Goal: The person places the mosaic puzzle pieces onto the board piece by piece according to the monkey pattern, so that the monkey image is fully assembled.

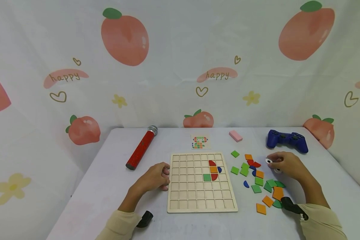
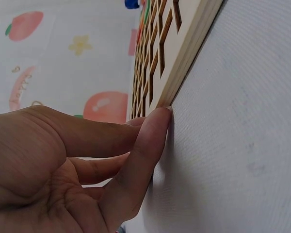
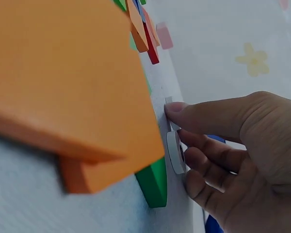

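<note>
A wooden grid board [image 1: 189, 195] lies mid-table with a few coloured pieces in its right-hand cells, among them an orange square [image 1: 213, 169] and a green square [image 1: 207, 177]. My left hand [image 1: 154, 176] is at its left side, fingers loosely bent, and the thumb [image 2: 153, 128] touches the board's edge. To the right, my right hand [image 1: 289, 164] pinches a white disc with a black dot [image 1: 268, 160] between thumb and fingertips. A second white disc [image 3: 175, 153] sits just under that hand, partly covered in the head view.
Several loose green, orange, red and blue pieces [image 1: 259, 181] spread between board and right hand. Behind the board lie a pattern card [image 1: 201, 142] and a pink block [image 1: 235, 136]. A red microphone [image 1: 141, 150] is at left, a blue game controller [image 1: 287, 140] at right.
</note>
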Demonstrator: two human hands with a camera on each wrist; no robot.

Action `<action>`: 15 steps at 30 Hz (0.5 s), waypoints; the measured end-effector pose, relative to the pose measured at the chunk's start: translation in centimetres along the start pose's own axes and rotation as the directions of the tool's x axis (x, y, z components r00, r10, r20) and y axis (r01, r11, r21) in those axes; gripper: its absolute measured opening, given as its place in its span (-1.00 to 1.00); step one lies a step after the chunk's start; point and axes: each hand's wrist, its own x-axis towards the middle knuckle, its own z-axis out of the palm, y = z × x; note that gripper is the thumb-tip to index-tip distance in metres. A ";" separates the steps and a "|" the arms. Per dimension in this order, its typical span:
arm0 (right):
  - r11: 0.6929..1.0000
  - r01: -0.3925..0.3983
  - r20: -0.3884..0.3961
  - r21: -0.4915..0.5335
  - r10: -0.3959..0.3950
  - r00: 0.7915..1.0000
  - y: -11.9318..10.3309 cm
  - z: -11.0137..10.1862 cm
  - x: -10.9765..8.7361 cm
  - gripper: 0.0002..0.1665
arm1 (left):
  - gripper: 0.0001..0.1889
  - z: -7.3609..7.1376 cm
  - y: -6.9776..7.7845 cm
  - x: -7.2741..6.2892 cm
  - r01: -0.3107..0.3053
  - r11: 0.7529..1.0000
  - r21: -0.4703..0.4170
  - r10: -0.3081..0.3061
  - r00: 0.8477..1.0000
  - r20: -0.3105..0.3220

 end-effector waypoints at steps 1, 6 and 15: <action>1.000 0.001 0.000 0.000 -0.001 1.000 0.0 0.0 0.0 -0.46 | -0.47 0.0 0.0 0.0 -0.001 1.000 -0.004 0.001 1.000 0.001; 1.000 0.003 0.001 0.002 -0.003 1.000 0.0 0.0 0.0 -0.48 | -0.47 0.0 -0.2 0.0 -0.004 1.000 -0.025 0.004 1.000 0.011; 1.000 -0.011 -0.014 0.009 0.011 1.000 0.1 0.2 0.2 -0.45 | -0.47 0.0 0.0 -0.1 -0.002 1.000 -0.012 0.002 1.000 0.011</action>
